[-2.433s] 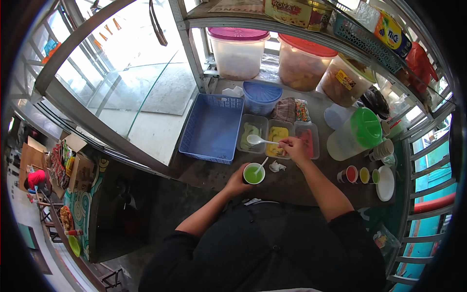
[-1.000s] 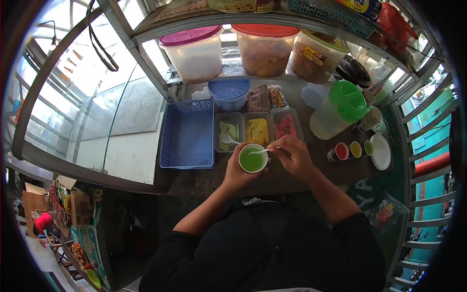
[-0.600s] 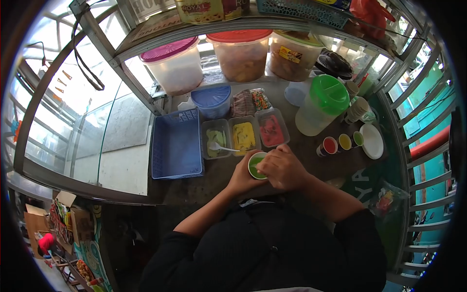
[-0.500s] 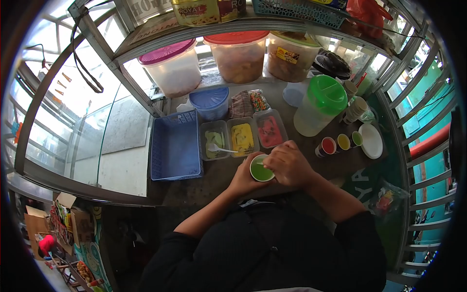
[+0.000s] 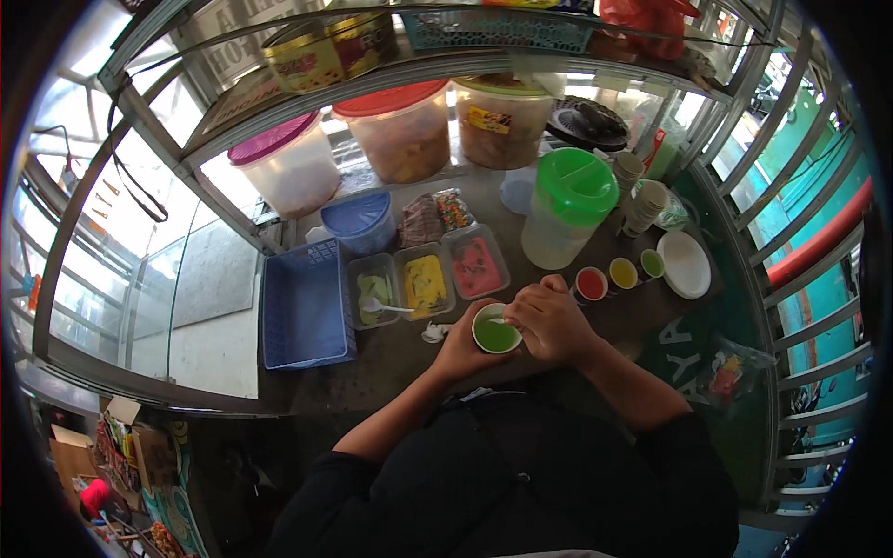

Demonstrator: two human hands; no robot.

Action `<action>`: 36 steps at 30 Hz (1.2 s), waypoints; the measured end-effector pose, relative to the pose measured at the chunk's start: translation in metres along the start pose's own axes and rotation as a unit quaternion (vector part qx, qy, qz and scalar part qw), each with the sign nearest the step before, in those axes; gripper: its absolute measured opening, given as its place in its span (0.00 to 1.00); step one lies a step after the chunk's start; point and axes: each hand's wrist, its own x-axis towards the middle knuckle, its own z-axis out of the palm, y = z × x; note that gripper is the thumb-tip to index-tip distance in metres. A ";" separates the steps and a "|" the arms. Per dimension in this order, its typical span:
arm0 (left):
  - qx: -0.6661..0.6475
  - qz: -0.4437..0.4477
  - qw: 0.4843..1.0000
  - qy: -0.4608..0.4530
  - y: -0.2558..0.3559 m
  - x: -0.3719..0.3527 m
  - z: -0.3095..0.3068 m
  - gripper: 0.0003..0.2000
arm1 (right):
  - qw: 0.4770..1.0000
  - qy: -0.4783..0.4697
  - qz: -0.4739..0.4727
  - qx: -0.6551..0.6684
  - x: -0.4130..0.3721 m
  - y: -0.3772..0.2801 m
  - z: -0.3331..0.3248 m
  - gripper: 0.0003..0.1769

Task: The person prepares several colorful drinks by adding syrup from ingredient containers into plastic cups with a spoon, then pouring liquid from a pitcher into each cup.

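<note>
Your left hand (image 5: pixel 456 350)'s curled round the green-filled cup (image 5: pixel 497 338), near side, while your right hand (image 5: pixel 555 324) pinches the spoon (image 5: pixel 495 320) in it — looks mid-stir. Three filled cups (image 5: pixel 622 273) stand right — can't tell what's left.

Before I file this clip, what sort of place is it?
Likely a small snack or drink stall: a cup of green liquid in the left hand, stacked cups, and a lidded jug.

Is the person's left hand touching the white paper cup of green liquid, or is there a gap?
Touching. The head view shows the left hand pressed against the side of the cup.
</note>
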 end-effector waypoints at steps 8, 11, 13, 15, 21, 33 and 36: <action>0.007 0.007 1.000 -0.012 0.017 0.036 0.060 0.42 | 0.997 0.019 0.068 0.016 -0.045 0.028 -0.043 0.08; 0.017 0.020 1.000 -0.014 0.020 0.050 0.084 0.42 | 0.997 0.034 0.070 -0.009 -0.060 0.038 -0.067 0.07; 0.015 0.023 0.999 -0.019 0.021 0.058 0.100 0.42 | 0.996 0.042 0.075 -0.007 -0.072 0.045 -0.078 0.06; 0.006 0.008 1.000 -0.029 0.029 0.066 0.116 0.41 | 0.995 0.052 0.087 0.003 -0.084 0.052 -0.085 0.06; 0.010 0.040 0.999 -0.025 0.036 0.088 0.161 0.40 | 0.992 0.067 0.088 -0.057 -0.111 0.073 -0.122 0.02; -0.032 0.075 0.996 0.038 0.061 0.111 0.207 0.40 | 0.996 0.055 0.031 -0.069 -0.121 0.107 -0.167 0.05; -0.029 0.059 0.995 0.077 0.068 0.107 0.203 0.39 | 0.998 0.054 0.008 -0.026 -0.115 0.111 -0.161 0.05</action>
